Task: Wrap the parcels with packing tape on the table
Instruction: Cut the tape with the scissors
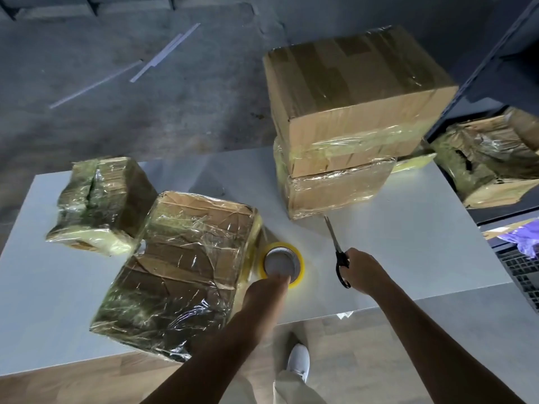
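On the table, the big parcel lies close before me on the left, and the small parcel is behind it to the left, touching its far corner. Just right of the big parcel is the tape roll, with my left hand at its near edge, and further right my right hand holds the scissors, which point away from me. Behind the scissors, at the far right, the upper box sits on the lower box, and another parcel lies beyond the table's right edge.
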The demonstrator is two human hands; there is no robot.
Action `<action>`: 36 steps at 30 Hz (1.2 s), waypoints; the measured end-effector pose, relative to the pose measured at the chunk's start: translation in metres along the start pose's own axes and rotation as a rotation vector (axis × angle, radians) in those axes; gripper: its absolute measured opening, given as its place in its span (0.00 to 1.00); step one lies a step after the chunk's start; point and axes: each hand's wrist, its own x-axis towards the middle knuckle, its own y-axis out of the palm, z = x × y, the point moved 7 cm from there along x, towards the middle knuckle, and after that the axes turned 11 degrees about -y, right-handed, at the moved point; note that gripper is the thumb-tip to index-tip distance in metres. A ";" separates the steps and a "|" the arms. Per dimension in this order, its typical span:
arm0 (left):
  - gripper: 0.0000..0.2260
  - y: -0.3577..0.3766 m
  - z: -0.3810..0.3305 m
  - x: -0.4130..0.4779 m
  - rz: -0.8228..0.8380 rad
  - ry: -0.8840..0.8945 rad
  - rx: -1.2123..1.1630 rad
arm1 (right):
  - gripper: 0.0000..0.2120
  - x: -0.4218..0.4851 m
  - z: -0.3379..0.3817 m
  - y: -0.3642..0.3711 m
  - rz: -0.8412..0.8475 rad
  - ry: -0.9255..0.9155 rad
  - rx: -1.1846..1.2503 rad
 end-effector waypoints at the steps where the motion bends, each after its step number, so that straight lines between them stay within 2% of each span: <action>1: 0.16 -0.003 0.000 -0.002 -0.011 0.009 0.003 | 0.09 -0.002 0.009 0.000 0.022 -0.050 0.028; 6: 0.17 -0.007 0.001 -0.012 -0.049 0.081 -0.069 | 0.07 -0.004 0.048 -0.018 0.093 -0.187 0.078; 12: 0.16 -0.013 0.004 -0.017 -0.092 0.138 -0.109 | 0.23 0.001 0.091 -0.041 0.251 -0.243 -0.149; 14: 0.16 -0.014 0.005 -0.018 -0.099 0.148 -0.110 | 0.24 0.000 0.104 -0.041 0.309 -0.260 -0.188; 21: 0.15 -0.014 0.007 -0.018 -0.118 0.180 -0.121 | 0.21 0.008 0.140 -0.035 0.389 -0.242 -0.275; 27: 0.14 -0.013 0.004 -0.015 -0.126 0.201 -0.113 | 0.21 0.019 0.158 -0.031 0.404 -0.212 -0.333; 36: 0.15 -0.012 0.004 -0.016 -0.131 0.210 -0.114 | 0.16 0.033 0.165 -0.030 0.406 -0.160 -0.337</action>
